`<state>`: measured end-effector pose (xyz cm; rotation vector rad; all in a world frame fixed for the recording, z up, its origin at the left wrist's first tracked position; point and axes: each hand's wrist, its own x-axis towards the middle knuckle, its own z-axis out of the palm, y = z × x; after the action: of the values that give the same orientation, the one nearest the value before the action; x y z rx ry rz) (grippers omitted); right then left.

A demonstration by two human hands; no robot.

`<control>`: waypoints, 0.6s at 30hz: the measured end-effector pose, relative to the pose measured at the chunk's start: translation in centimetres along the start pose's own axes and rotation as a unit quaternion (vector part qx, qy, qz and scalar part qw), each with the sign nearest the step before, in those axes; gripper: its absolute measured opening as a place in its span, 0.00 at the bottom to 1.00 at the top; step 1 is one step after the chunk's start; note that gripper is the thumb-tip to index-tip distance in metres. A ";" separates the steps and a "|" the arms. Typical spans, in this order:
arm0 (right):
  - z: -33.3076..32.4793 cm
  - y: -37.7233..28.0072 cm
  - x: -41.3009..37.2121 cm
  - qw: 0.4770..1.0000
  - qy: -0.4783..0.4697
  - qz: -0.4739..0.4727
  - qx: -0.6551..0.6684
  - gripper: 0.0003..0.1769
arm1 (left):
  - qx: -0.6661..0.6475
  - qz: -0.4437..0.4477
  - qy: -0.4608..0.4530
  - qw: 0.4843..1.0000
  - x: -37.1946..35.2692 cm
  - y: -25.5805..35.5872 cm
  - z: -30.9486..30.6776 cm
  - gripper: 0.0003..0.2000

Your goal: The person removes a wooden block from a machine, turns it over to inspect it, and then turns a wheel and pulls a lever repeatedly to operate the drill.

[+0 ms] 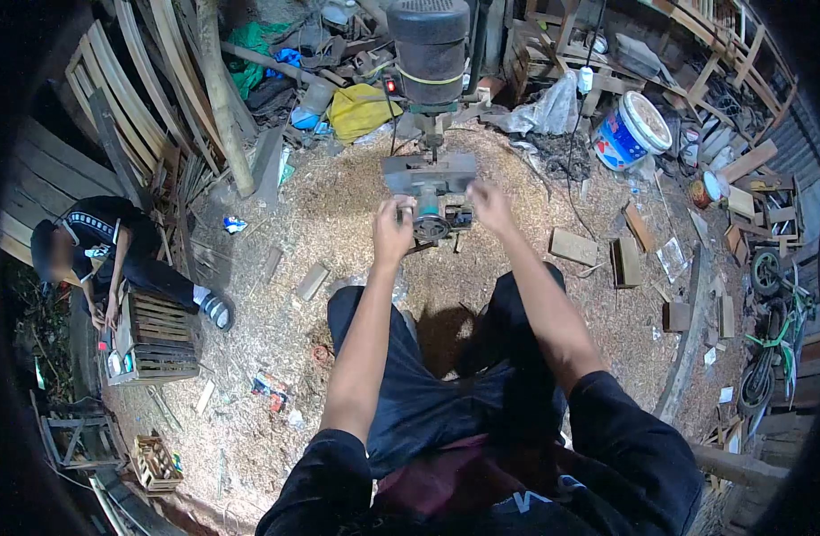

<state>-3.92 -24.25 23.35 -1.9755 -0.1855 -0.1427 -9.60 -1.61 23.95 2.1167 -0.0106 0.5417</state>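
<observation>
In front of me stands a bench drill press [428, 62] with a dark motor housing, a chuck [433, 140] and a grey work table [446, 170]. A round handwheel [430, 227] sits at the front of its table. My left hand [394, 230] is at the left side of the machine, just left of the handwheel, its fingers curled. My right hand [490, 208] is by the right end of the work table, fingers closed and slightly blurred. What either hand grips, if anything, is too small or hidden to make out.
Wood shavings [338, 232] cover the ground. Wood blocks [573, 247] lie to the right, near a paint bucket [631, 131]. A seated person [106, 241] is at the left beside a slatted crate [164, 335]. A small motorbike [774, 330] stands far right.
</observation>
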 end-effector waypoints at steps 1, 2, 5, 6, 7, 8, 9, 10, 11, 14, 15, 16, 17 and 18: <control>1.4 3.2 -1.1 0.995 -0.054 0.035 -0.076 0.18 | 0.015 -0.001 -0.001 1.000 -0.7 -2.0 0.9 0.12; 2.8 6.1 -1.6 0.980 -0.107 0.070 -0.152 0.19 | 0.030 -0.001 -0.001 1.000 -1.3 -3.8 1.7 0.12; 5.7 9.2 -2.5 0.945 -0.224 0.002 -0.237 0.25 | 0.136 -0.060 -0.085 0.985 -3.7 -9.6 3.4 0.13; 6.1 9.2 -2.7 0.943 -0.223 0.009 -0.246 0.28 | 0.157 -0.089 -0.120 0.976 -4.1 -10.6 3.6 0.14; 6.3 9.2 -2.9 0.941 -0.223 0.016 -0.255 0.31 | 0.178 -0.133 -0.137 0.965 -4.5 -11.6 3.8 0.14; 6.7 9.2 -3.2 0.938 -0.223 0.024 -0.264 0.34 | 0.199 -0.177 -0.155 0.951 -5.0 -12.6 4.1 0.14; 7.2 9.8 -3.1 0.935 -0.230 0.029 -0.269 0.36 | 0.218 -0.220 -0.171 0.935 -5.4 -13.2 4.3 0.13; 7.7 10.3 -2.9 0.932 -0.234 0.033 -0.274 0.38 | 0.226 -0.208 -0.169 0.937 -5.8 -13.9 4.4 0.14; 8.2 10.9 -2.6 0.930 -0.238 0.039 -0.279 0.39 | 0.233 -0.196 -0.167 0.938 -6.2 -14.5 4.7 0.14; 9.3 10.2 -2.7 0.929 -0.228 0.022 -0.289 0.38 | 0.252 -0.189 -0.179 0.932 -6.4 -15.1 5.3 0.15; 9.4 9.5 -2.8 0.932 -0.229 0.032 -0.280 0.39 | 0.251 -0.193 -0.184 0.930 -6.4 -15.2 5.5 0.14; 9.5 8.9 -2.7 0.934 -0.230 0.042 -0.272 0.39 | 0.250 -0.197 -0.188 0.929 -6.3 -15.6 5.8 0.14; 9.4 8.2 -2.7 0.935 -0.231 0.053 -0.264 0.40 | 0.258 -0.198 -0.193 0.926 -5.9 -16.1 6.3 0.13; 9.4 8.7 -2.7 0.936 -0.229 0.043 -0.263 0.40 | 0.267 -0.201 -0.199 0.921 -5.7 -16.9 6.7 0.12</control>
<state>-4.72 -19.29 11.28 -2.5261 -0.3932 0.3680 -8.69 1.74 5.21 2.6293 0.3732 -0.1647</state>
